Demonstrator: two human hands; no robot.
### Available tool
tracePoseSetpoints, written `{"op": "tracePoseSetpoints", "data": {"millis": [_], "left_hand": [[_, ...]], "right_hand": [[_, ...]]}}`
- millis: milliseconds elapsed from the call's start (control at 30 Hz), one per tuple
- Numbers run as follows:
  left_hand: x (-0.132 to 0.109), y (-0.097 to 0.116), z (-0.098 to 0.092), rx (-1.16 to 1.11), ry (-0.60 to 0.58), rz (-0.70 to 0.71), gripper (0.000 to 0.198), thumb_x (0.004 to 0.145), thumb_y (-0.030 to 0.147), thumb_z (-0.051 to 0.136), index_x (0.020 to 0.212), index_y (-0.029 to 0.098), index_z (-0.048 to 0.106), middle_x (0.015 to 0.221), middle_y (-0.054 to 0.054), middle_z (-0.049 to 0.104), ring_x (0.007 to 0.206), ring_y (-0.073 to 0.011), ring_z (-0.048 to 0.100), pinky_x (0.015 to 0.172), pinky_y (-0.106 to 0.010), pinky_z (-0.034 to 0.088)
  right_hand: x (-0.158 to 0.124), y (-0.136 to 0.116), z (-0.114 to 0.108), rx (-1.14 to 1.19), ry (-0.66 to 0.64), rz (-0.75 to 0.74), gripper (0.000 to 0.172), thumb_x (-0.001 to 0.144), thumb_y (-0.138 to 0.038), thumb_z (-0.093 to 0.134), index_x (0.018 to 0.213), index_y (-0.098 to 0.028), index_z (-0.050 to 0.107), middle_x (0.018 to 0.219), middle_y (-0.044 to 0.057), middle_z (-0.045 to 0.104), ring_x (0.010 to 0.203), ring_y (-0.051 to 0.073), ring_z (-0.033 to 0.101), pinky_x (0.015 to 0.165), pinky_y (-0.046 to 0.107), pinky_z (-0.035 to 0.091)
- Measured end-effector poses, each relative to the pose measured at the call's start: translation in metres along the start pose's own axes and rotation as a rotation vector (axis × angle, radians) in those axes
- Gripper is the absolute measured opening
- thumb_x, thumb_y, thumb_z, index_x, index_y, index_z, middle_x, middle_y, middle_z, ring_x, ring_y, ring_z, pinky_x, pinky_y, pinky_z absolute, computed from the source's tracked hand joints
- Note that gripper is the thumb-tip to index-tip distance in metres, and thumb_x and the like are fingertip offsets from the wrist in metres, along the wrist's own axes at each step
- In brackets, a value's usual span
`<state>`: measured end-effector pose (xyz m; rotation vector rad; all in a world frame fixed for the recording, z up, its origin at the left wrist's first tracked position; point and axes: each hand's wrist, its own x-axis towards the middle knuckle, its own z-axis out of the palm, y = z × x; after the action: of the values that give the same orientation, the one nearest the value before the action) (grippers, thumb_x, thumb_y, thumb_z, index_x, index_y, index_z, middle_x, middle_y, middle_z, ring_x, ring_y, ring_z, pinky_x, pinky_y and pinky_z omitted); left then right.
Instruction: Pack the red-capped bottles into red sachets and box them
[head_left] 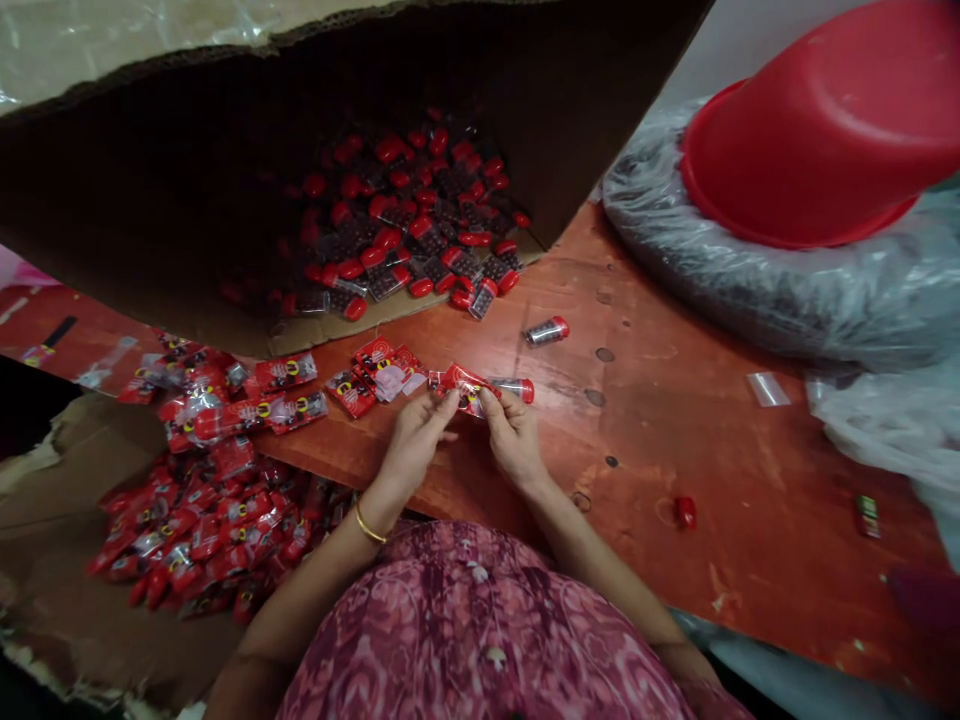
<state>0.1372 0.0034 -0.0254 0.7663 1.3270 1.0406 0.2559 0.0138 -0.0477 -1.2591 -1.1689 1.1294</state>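
- Left hand [412, 450] and right hand [516, 438] close together, both pinching one shiny red plastic packet [459, 385]
- Small clear tube with red cap [513, 390] lying sideways, just past right hand

Top [480, 630]: showing a maroon-and-pink mottled print with small pale flower marks | left wrist [375, 508]: wearing a thin gold bangle [370, 526] | forearms [300, 600]: showing bare

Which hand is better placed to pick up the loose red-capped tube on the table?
Probably right: the right hand is nearer the loose red-capped tube ahead of it; the left hand is farther; both pinch a red packet.
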Motion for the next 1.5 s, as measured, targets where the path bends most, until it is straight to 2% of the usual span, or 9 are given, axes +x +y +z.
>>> {"op": "tracePoseSetpoints", "data": {"millis": [233,367,500,667,767,900,1067,1233,1500], "left_hand": [[0.000,0.003,0.001,-0.275,0.087,-0.090,0.038,0.049,0.045,0.081,0.063,0.014,0.065,0.063,0.000,0.066,0.057,-0.0087,0.058,0.055,-0.019,0.046],[0.005,0.007,-0.004,-0.289,0.167,-0.058,0.038,0.046,0.042,0.083,0.056,0.014,0.060,0.054,0.003,0.061,0.051,-0.0071,0.054,0.054,-0.019,0.044],[0.004,0.015,-0.005,-0.343,0.179,-0.114,0.040,0.041,0.042,0.085,0.057,0.014,0.060,0.055,0.004,0.061,0.050,-0.0069,0.054,0.051,-0.018,0.043],[0.004,0.017,-0.003,-0.361,0.132,-0.183,0.040,0.043,0.043,0.085,0.060,0.015,0.061,0.056,0.004,0.062,0.051,-0.0067,0.057,0.049,-0.016,0.042],[0.005,0.015,-0.001,-0.368,0.103,-0.210,0.041,0.043,0.042,0.085,0.062,0.015,0.061,0.055,0.004,0.063,0.050,-0.0063,0.057,0.047,-0.015,0.042],[0.007,0.015,0.000,-0.391,0.082,-0.241,0.044,0.040,0.043,0.086,0.064,0.015,0.060,0.055,0.004,0.063,0.048,-0.0066,0.057,0.045,-0.015,0.041],[0.007,0.014,-0.003,-0.423,0.057,-0.248,0.041,0.044,0.041,0.085,0.065,0.016,0.060,0.055,0.004,0.062,0.051,-0.0075,0.058,0.048,-0.016,0.043],[0.006,0.014,0.002,-0.366,0.015,-0.248,0.036,0.049,0.041,0.083,0.064,0.015,0.063,0.056,0.002,0.063,0.051,-0.0084,0.058,0.049,-0.018,0.043],[0.004,0.009,0.005,-0.193,-0.061,-0.048,0.034,0.055,0.045,0.079,0.057,0.014,0.065,0.058,0.001,0.064,0.055,-0.0091,0.054,0.059,-0.022,0.043]], "right_hand": [[-0.006,0.001,0.001,-0.208,-0.134,-0.086,0.032,0.089,-0.043,0.041,0.074,-0.020,0.057,0.065,0.000,0.055,0.060,0.014,0.049,0.059,0.026,0.042],[0.005,-0.002,-0.013,-0.710,-0.065,-0.131,0.040,0.093,-0.043,0.031,0.105,-0.018,0.060,0.088,0.009,0.063,0.077,0.021,0.056,0.070,0.033,0.044],[0.007,0.005,-0.034,-1.165,-0.018,-0.228,0.035,0.090,-0.040,0.042,0.099,-0.016,0.066,0.091,0.015,0.060,0.081,0.025,0.053,0.069,0.036,0.040],[-0.014,0.021,-0.065,-1.113,0.011,-0.395,0.026,0.088,-0.037,0.048,0.094,-0.019,0.066,0.090,0.010,0.059,0.083,0.023,0.051,0.073,0.036,0.041],[-0.018,0.026,-0.072,-1.122,0.121,-0.404,0.043,0.083,-0.048,0.053,0.110,-0.015,0.059,0.103,0.014,0.058,0.093,0.027,0.052,0.077,0.039,0.042],[-0.008,0.026,-0.070,-1.210,0.035,-0.351,0.043,0.087,-0.042,0.047,0.118,-0.013,0.055,0.112,0.019,0.061,0.095,0.030,0.054,0.081,0.045,0.042],[-0.008,0.018,-0.072,-0.874,-0.008,-0.260,0.032,0.088,-0.032,0.041,0.105,-0.014,0.061,0.092,0.014,0.068,0.078,0.024,0.060,0.070,0.038,0.048],[-0.027,-0.013,-0.068,-0.240,-0.143,0.067,0.030,0.085,-0.042,0.047,0.096,-0.019,0.063,0.052,-0.003,0.055,0.040,0.011,0.048,0.042,0.024,0.040],[-0.028,-0.036,-0.056,-0.048,-0.254,0.297,0.030,0.072,-0.045,0.063,0.082,-0.016,0.067,0.054,-0.003,0.055,0.034,0.006,0.040,0.033,0.019,0.036]]}}
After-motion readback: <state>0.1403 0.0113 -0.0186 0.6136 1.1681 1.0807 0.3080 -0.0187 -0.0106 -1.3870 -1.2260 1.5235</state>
